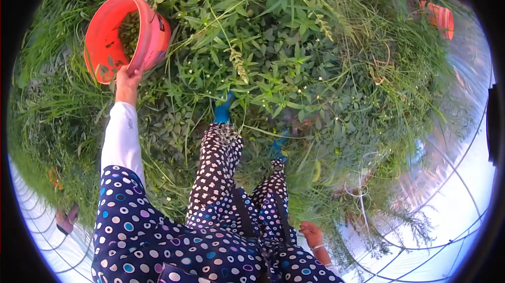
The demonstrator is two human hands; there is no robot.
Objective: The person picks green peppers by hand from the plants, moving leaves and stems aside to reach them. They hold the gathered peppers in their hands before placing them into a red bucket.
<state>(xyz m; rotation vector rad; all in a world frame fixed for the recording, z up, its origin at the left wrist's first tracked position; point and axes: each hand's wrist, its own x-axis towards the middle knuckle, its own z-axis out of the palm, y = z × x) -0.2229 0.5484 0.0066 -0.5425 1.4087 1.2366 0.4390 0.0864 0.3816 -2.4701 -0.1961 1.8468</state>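
Observation:
My left hand [128, 84] grips the near rim of an orange-red bucket [100, 41], arm stretched forward over the plants. The bucket is tipped so its mouth faces left. Inside lies a heap of small green pieces [129, 33], too small to name. Down by my right side hangs my right hand [312, 234], its fingers curled in and a pale band at the wrist. Nothing shows in it. Below me are my blue shoes [222, 112], standing among the leaves.
Dense green weeds and tall grass [284, 56] surround my legs. Another orange-red bucket [441, 20] stands in the growth at the far right. Pale plastic sheeting [447, 177] with curved ribs borders the plants on the right and lower left.

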